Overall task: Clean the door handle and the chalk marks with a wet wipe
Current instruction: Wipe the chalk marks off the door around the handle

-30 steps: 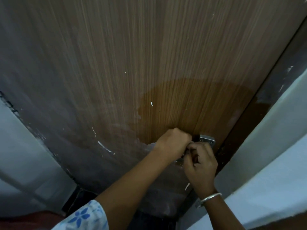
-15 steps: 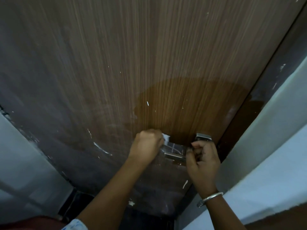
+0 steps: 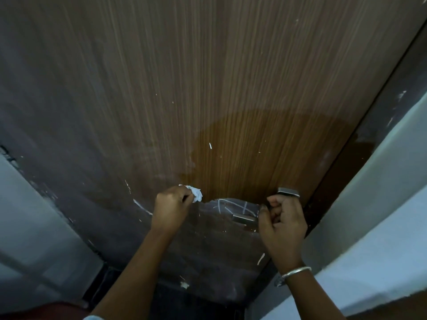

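The left hand is raised in front of the brown wood-grain door, with the forearm coming up from the bottom of the view and the wrist almost straight. Its fingers are curled into a tight fist around a crumpled white wet wipe, and only a small part of the wipe shows above the knuckles, against the door surface. This hand is to the left of the silver metal door handle and does not touch it. The right hand is closed around the right end of the same handle, with the fingers bent inward and the thumb on the near side; a thin silver bangle sits on its wrist. Just above this hand a small silver metal latch piece sticks out from the door. The white chalk marks, some crossed lines, are on the door directly above the handle, between the two hands. A darker wet patch spreads on the door above the handle. To the right of the handle, beyond the dark door frame, stands a pale grey wall.
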Motion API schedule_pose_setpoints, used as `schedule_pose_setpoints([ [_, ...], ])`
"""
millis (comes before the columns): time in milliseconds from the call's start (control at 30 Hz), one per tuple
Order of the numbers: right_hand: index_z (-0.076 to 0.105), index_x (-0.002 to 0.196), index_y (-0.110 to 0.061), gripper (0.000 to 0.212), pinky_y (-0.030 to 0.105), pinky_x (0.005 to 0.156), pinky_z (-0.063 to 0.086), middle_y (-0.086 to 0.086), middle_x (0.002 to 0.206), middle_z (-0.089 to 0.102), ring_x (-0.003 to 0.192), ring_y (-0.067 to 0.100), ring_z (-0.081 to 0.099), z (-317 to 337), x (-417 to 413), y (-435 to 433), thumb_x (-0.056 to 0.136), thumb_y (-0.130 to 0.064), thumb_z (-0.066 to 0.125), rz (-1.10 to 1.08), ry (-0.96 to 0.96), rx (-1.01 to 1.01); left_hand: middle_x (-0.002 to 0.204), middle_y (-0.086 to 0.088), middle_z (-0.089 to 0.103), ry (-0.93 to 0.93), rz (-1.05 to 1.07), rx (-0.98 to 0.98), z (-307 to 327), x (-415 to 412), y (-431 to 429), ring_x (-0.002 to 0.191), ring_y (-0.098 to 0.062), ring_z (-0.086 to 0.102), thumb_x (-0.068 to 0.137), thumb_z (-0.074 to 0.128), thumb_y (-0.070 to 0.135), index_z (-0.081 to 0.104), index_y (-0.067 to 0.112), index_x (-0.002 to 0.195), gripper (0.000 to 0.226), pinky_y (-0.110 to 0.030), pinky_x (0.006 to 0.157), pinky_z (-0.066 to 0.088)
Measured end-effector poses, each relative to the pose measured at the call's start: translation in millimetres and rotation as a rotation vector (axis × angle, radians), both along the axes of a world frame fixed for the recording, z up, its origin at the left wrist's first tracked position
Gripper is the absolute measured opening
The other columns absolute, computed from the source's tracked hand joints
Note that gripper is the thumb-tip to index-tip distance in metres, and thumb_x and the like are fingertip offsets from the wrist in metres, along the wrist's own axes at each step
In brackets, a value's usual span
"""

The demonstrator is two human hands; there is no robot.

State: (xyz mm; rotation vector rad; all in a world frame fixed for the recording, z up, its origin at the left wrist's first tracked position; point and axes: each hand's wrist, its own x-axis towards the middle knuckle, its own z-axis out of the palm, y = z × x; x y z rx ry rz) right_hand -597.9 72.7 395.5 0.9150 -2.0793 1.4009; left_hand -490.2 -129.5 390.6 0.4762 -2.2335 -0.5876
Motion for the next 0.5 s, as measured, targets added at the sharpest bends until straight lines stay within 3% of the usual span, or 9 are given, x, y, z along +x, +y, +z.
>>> schedule_pose_setpoints([
  [133,0.06,0.085,-0.005,0.009,0.006,0.057,0.039,0.006,0.081,0.053,0.058,0.0,0.046,-0.6,-0.8,-2.1,0.076,-0.006,0.062,-0.001,0.031,0.002,0.064,-0.008,0.07,-0.04,0.051,0.024,-14.3,-0.1,4.0,0.059,-0.017,0.065,0.068,0.071,-0.009,0.067,0.003,0.059,0.015,-0.023,0.058,0.049],
  [267,0.061,0.082,-0.005,0.016,0.003,0.06,0.036,0.005,0.078,0.053,0.054,0.005,0.045,-2.1,-1.7,-5.1,0.078,-0.019,0.054,-0.016,0.045,-0.004,0.063,-0.003,0.069,0.022,0.037,0.029,-17.0,-3.1,11.9,0.059,-0.005,0.06,0.065,0.07,-0.009,0.065,0.006,0.057,0.018,-0.009,0.062,0.043],
  [400,0.06,0.082,-0.008,0.014,0.003,0.058,0.036,0.005,0.075,0.054,0.055,0.001,0.043,-1.3,-2.8,-6.5,0.077,-0.02,0.056,-0.033,0.011,-0.052,0.058,-0.007,0.066,-0.046,-0.015,-0.024,-20.1,-12.5,23.3,0.054,-0.016,0.061,0.067,0.071,-0.005,0.063,0.005,0.056,0.017,-0.025,0.054,0.049],
  [500,0.059,0.082,-0.009,0.012,0.005,0.056,0.039,0.004,0.075,0.054,0.057,0.002,0.048,0.9,-2.6,-4.9,0.078,-0.02,0.056,-0.005,-0.013,-0.123,0.062,-0.009,0.067,-0.064,-0.052,-0.002,-23.1,-18.2,30.7,0.057,-0.019,0.064,0.067,0.073,-0.005,0.065,0.003,0.059,0.014,-0.027,0.056,0.046],
])
